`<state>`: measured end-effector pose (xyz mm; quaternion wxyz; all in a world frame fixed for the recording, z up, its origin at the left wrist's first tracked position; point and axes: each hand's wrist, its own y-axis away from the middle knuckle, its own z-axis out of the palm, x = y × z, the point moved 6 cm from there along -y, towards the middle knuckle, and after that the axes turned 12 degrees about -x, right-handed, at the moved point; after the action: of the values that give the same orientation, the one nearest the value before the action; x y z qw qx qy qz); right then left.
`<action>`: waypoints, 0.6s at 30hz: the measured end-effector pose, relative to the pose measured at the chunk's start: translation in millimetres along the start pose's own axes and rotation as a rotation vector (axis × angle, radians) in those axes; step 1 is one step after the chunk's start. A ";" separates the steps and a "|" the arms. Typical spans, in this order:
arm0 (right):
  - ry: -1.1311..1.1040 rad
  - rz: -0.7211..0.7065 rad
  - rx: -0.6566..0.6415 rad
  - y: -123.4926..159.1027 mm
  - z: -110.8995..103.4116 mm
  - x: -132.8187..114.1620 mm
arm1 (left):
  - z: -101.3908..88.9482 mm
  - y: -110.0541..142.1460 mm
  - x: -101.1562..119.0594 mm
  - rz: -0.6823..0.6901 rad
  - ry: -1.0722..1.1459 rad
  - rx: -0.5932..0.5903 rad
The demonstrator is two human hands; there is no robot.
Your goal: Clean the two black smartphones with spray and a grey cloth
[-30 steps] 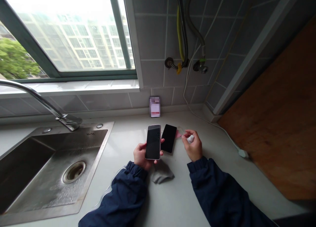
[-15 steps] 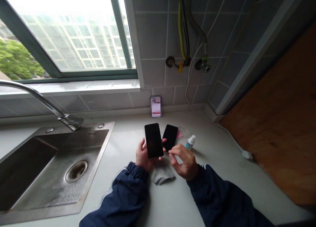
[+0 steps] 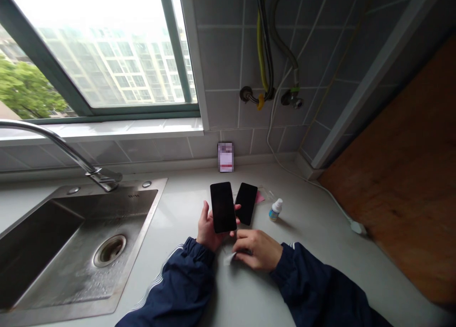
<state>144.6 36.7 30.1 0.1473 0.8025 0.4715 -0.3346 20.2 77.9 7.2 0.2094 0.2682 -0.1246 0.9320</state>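
Observation:
My left hand holds up a smartphone with a dark screen, fingers around its edges. Low and to the right of that phone, my right hand is closed at a small grey-white cloth, pinching it between the fingers. Most of the cloth is hidden behind the hand. A second dark smartphone lies on the counter just beyond my left fingertips. To its right stands a small white spray bottle with a blue label. Something pink and clear plastic lie partly behind the second phone.
A third phone with a lit, blurred screen leans against the tiled wall. On the left is a steel sink with a curved faucet. A white cable runs along the counter to a plug by the wooden panel.
My right hand has moved down and left from beside the phone and taken hold of the cloth. The phone in my left hand stays nearly where it was. The view has tilted slightly.

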 end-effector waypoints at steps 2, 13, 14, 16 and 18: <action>-0.125 -0.051 0.067 0.1 -7.7 -3.1 | 1.2 0.4 1.3 0.012 -0.013 0.010; -0.675 0.131 0.465 8.8 -33.3 20.8 | 1.4 0.3 -14.6 -0.063 -0.052 -0.043; -0.621 0.167 0.521 10.4 -34.1 24.5 | 1.7 0.5 -17.1 -0.078 -0.059 -0.060; -0.471 0.224 0.621 14.0 -36.8 28.9 | 1.2 1.4 -20.6 -0.099 -0.070 -0.073; -0.355 0.249 0.685 16.8 -39.0 30.2 | -0.4 2.7 -23.0 -0.125 -0.095 -0.049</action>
<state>184.5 69.5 37.0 -0.0099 0.7858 0.1992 -0.5854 36.5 68.2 -6.2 0.2675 0.3140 -0.1402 0.9001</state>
